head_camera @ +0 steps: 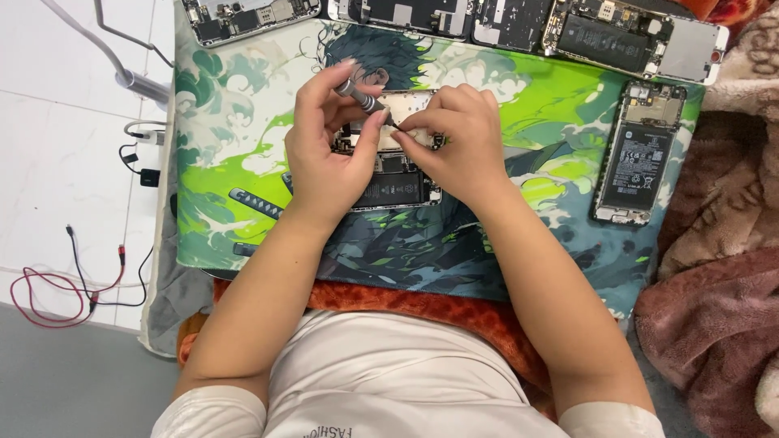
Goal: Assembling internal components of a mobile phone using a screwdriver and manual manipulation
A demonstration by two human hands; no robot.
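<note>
1. Steel screwdriver [363, 99] pinched in left hand [329, 154], tip down on the opened phone [395, 166] mid-mat [243, 146].
2. Right hand [454, 142]: grip pressed onto the phone's upper edge, steadying.
3. Best kept vertical, light pressure, slow turns.

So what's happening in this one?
A person is working on an opened phone lying on a colourful mat. The left hand holds a small screwdriver in a pinch grip, tip down at the phone's upper part. The right hand steadies the phone beside the tip. More opened phones lie along the mat's far edge and one to the right.
</note>
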